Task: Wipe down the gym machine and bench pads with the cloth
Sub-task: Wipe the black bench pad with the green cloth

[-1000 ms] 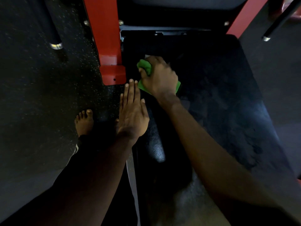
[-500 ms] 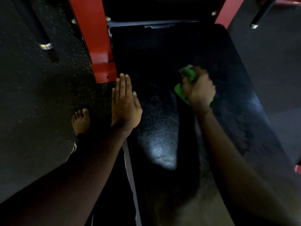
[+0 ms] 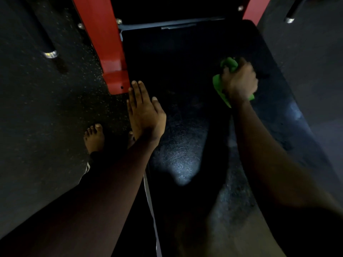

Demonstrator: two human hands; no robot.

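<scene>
Worktop: the black padded worktop (image 3: 185, 71) fills the middle of the view, running away from the person towards the machine. A pale sheen lies on its near middle.
Red frame: the upright (image 3: 104, 43) stands at the pad's far left corner, in the same spot relative to the pad as a second ago.
Left hand: the left hand (image 3: 144, 112) lies flat at the pad's left edge, fingers straight and close together, holding nothing. It has barely shifted. Whether it bears weight I cannot tell.
Right hand: the right hand (image 3: 239, 80) is curled round the bunched cloth. A second ago it was beside the red frame's foot; now it is near the pad's right edge.
Cloth: the green cloth (image 3: 220, 88) sits under the right hand on the far right part of the pad.
Meaning: one pass across the far end looks done. The near stretch probably remains to be wiped.
</scene>
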